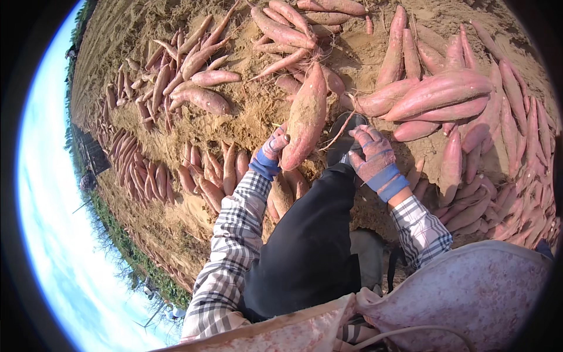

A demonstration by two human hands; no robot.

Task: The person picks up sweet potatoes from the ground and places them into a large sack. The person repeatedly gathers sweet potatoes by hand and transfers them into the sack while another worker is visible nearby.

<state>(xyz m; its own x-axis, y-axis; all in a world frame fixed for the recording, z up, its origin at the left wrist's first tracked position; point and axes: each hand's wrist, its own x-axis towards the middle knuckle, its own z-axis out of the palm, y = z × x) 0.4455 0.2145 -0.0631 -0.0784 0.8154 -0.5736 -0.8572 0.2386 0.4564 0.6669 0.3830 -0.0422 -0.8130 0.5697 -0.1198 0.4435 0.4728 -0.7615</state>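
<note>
My left hand (272, 152), in a soiled glove with a blue cuff, grips the lower left side of a large pink sweet potato (305, 116). The tuber is held upright, its tapered end pointing away from me, with sandy soil on its skin. To its right is my right hand (373, 159), gloved the same way, thumb and fingers apart and nothing seen between them. A thin root (341, 130) hangs just left of those fingertips. Behind the right hand shows a dark shoe (341, 138) on the soil.
Sweet potato piles lie on sandy soil: a left heap (193, 70), a far cluster (286, 31), a right stack (440, 94) and a row (140, 165) further left. My dark trouser leg (308, 246) rises between my arms. A stained pale cloth (457, 290) spans the lower right.
</note>
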